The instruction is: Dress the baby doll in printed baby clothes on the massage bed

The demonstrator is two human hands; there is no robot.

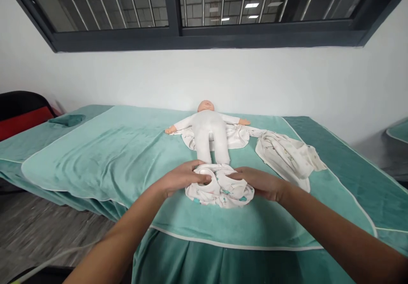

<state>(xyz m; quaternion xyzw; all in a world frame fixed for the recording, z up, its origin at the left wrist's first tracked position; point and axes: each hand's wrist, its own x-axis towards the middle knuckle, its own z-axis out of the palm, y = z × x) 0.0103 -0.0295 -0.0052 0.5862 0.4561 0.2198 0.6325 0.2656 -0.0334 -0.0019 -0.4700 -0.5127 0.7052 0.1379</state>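
A baby doll in a white bodysuit lies on its back on a teal-covered bed, head toward the wall, arms spread. Under it an open white printed garment is spread out. At the doll's feet lies a bunched pair of small white printed trousers. My left hand is closed on the left side of the trousers' waistband. Gripping the right side of the bunch is my right hand, fingers curled into the cloth.
Another crumpled white printed cloth lies right of the doll. A small folded teal towel sits at the bed's far left. A red and black chair stands at the left. A white wall and dark window frame are behind.
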